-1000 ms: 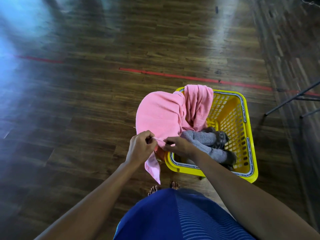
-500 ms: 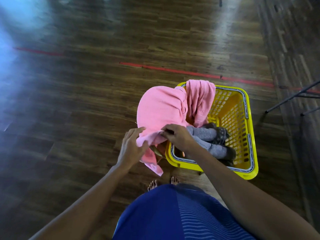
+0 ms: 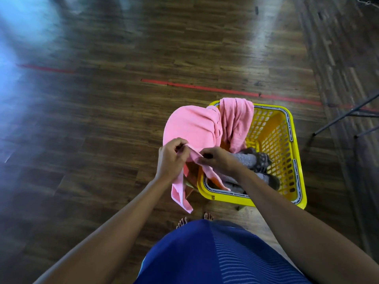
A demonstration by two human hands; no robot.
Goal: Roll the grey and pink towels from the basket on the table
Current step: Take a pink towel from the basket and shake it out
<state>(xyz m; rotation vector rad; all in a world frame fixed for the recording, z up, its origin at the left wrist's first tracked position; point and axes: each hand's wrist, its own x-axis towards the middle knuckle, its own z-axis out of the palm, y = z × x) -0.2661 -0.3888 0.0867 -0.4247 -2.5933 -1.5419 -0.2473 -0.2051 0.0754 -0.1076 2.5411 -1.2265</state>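
A yellow perforated basket (image 3: pixel 285 152) stands on a wooden surface in front of me. A pink towel (image 3: pixel 192 126) bulges over its left rim, and its lower end hangs down outside. My left hand (image 3: pixel 171 160) pinches the towel's edge on the left. My right hand (image 3: pixel 217 159) grips the same edge just to the right, over the basket's near-left corner. A second pink towel (image 3: pixel 235 119) drapes over the far rim. Rolled grey towels (image 3: pixel 252 160) lie inside the basket, partly hidden by my right forearm.
Red tape lines (image 3: pixel 225 90) cross the dark wooden surface beyond the basket. Thin black metal legs (image 3: pixel 344 117) stand at the right edge. My bare toes (image 3: pixel 194 219) and blue clothing (image 3: pixel 215 255) show below the basket.
My left hand, which had opened flat against the towel half a second ago, has closed on its edge again. Both hands have shifted slightly along the edge; the basket has stayed in place.
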